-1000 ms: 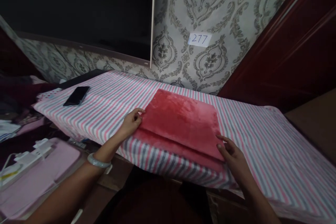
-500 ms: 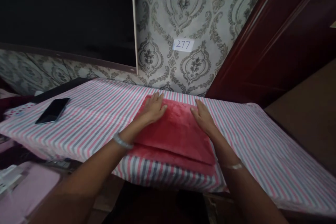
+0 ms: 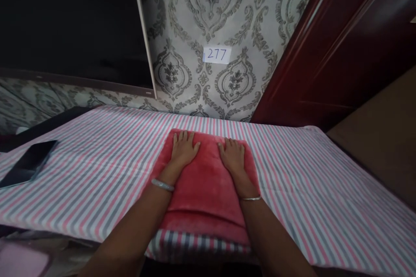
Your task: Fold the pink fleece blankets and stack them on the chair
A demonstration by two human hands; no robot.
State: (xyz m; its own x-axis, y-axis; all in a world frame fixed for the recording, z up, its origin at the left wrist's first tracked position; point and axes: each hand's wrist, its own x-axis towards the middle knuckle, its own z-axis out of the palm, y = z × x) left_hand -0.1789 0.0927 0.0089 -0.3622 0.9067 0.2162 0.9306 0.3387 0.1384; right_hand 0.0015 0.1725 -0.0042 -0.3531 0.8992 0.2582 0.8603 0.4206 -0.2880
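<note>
A folded red plush cloth (image 3: 204, 181) lies on the striped tablecloth in front of me, its near edge showing two layers at the table's front. My left hand (image 3: 184, 149) rests flat on its far left part, fingers spread and pointing away from me. On the far right part, my right hand (image 3: 232, 155) presses down with its palm low and fingers stretched out. Both palms touch the plush surface and neither hand grips it. My forearms cover parts of the cloth's left and right edges.
A striped cloth (image 3: 299, 190) covers the table. At the left lies a black phone (image 3: 29, 162). Behind are a television (image 3: 71, 26), patterned wallpaper and a paper label (image 3: 217, 54) reading 277. A dark red wooden panel (image 3: 325, 56) stands at the right.
My right hand has moved from the cloth's right edge inward onto its top. My left hand stays flat on the far left part. The view has shifted, moving the phone further left.
</note>
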